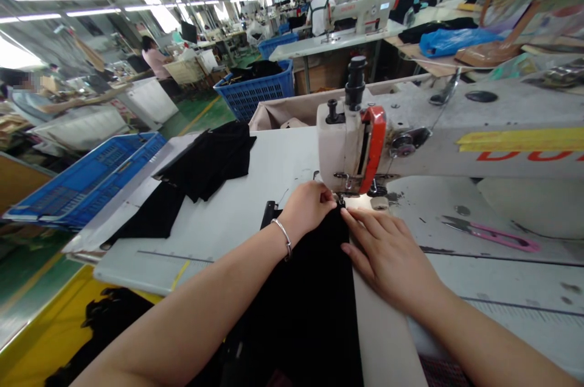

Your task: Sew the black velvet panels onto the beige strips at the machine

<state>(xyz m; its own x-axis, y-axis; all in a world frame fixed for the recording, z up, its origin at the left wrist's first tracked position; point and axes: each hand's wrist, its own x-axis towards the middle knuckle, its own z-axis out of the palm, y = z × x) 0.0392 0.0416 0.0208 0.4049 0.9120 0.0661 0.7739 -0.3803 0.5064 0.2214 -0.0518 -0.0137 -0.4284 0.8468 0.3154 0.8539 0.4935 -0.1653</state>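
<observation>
A long piece of black fabric (310, 289) runs from the front edge up to the needle area of a white sewing machine (337, 143). My left hand (308, 207), with a silver bracelet at the wrist, pinches the fabric's far end close by the presser foot. My right hand (383, 247) lies with fingers stretched out along the fabric's right edge, touching it and the machine bed. The needle itself is hard to make out behind my fingers. Pink-handled thread snips (497, 235) lie on the bed to the right.
More black fabric pieces (210, 162) lie on the table at the left. A blue crate (91, 177) stands beyond the table's left end, and a yellow bin (59, 308) with black pieces is below. Another blue crate (260, 92) stands behind. Other people work farther off.
</observation>
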